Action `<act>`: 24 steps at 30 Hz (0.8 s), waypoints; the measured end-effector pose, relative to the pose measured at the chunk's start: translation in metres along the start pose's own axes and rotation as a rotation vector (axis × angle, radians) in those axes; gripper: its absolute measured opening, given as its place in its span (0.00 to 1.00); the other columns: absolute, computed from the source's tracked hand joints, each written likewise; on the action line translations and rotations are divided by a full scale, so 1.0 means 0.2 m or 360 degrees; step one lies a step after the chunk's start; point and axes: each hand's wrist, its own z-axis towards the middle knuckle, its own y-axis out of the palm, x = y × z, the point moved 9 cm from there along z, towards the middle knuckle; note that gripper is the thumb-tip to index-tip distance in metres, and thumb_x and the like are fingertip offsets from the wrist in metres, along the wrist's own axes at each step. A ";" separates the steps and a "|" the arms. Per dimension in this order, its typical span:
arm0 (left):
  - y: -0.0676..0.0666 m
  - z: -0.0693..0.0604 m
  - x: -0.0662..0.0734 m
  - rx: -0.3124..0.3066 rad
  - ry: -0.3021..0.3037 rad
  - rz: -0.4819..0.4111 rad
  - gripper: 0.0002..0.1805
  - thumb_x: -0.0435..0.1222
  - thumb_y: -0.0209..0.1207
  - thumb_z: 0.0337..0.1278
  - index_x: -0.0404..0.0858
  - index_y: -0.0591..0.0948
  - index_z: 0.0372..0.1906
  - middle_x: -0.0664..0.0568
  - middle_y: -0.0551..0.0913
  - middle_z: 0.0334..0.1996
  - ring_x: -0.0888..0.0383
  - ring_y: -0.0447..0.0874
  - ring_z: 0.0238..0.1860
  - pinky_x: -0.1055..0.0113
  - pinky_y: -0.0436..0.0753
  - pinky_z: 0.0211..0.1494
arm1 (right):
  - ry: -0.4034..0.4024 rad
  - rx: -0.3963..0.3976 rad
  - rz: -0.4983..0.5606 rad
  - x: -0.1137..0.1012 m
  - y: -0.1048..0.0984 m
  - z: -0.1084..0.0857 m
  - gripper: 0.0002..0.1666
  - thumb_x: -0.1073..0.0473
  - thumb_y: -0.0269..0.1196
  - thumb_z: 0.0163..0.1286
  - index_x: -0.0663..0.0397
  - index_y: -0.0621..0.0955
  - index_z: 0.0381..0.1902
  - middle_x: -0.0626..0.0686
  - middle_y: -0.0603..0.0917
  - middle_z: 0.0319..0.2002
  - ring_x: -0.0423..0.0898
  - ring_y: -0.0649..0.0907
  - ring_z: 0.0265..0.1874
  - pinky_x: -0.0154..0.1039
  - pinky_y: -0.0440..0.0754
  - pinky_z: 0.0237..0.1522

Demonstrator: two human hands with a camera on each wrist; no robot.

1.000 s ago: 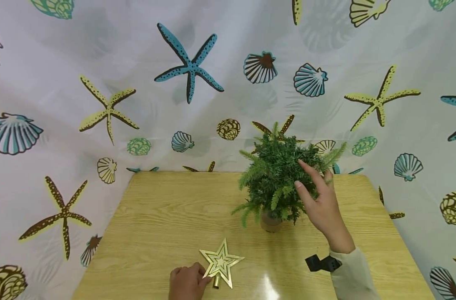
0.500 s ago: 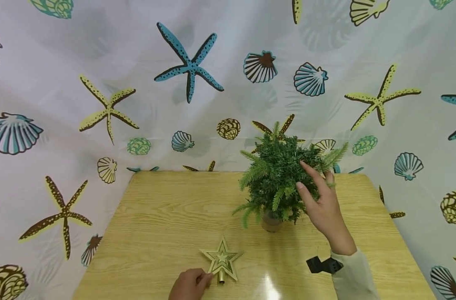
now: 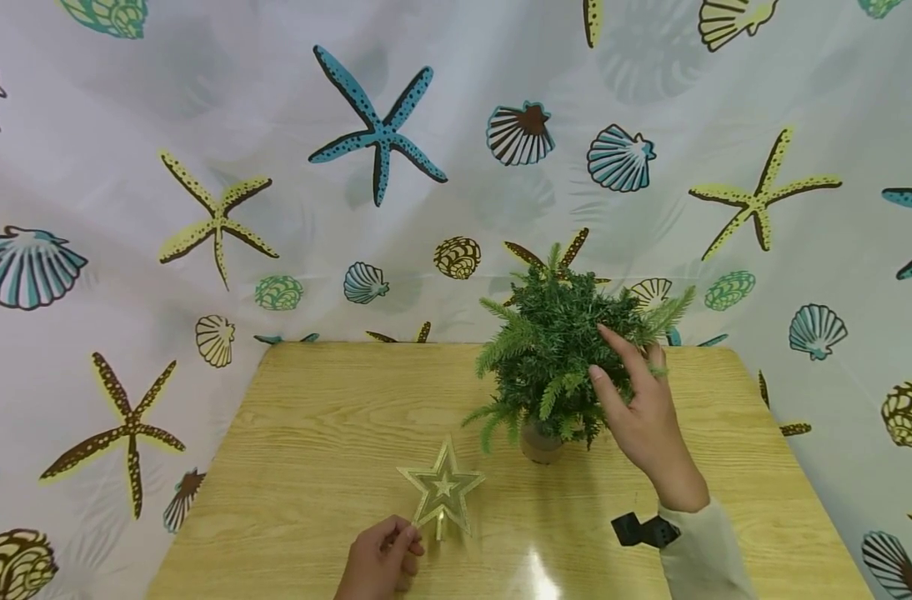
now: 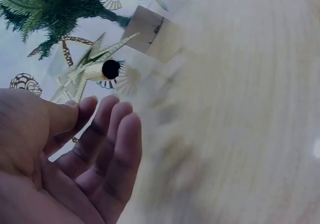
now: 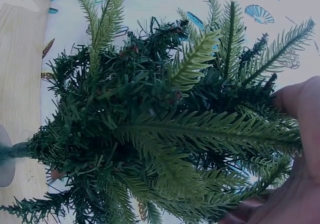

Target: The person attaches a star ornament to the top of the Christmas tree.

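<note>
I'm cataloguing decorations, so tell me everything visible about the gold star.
The star is gold and five-pointed, with a nested star pattern, and looks like textured, shiny plastic. A short tube with a dark open end juts out at its base. The left hand pinches its lower-left point, as the head view shows it. It appears lifted off the table, apart from the tree.

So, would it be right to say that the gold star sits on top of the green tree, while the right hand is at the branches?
Not quite: the head view shows the gold star away from the green tree, pinched by a lower point in the left hand. The right hand is indeed at the branches.
</note>
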 end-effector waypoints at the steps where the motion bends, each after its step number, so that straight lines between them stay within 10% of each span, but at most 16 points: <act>1: -0.01 0.00 0.01 0.0009 0.0002 0.0000 0.13 0.36 0.55 0.80 0.29 0.80 0.42 0.46 0.84 0.33 0.54 0.85 0.27 0.62 0.87 0.26 | -0.0009 0.0003 0.0006 0.00 0.00 0.00 0.31 0.53 0.56 0.83 0.39 0.66 0.80 0.67 0.57 0.75 0.71 0.57 0.75 0.78 0.65 0.59; 24: -0.08 0.01 0.44 0.0266 0.0267 -0.0282 0.19 0.45 0.51 0.82 0.30 0.76 0.51 0.39 0.85 0.39 0.49 0.87 0.28 0.54 0.89 0.28 | -0.0046 -0.0005 0.0062 0.02 -0.01 -0.01 0.30 0.56 0.56 0.83 0.41 0.67 0.79 0.67 0.52 0.78 0.73 0.54 0.76 0.79 0.62 0.62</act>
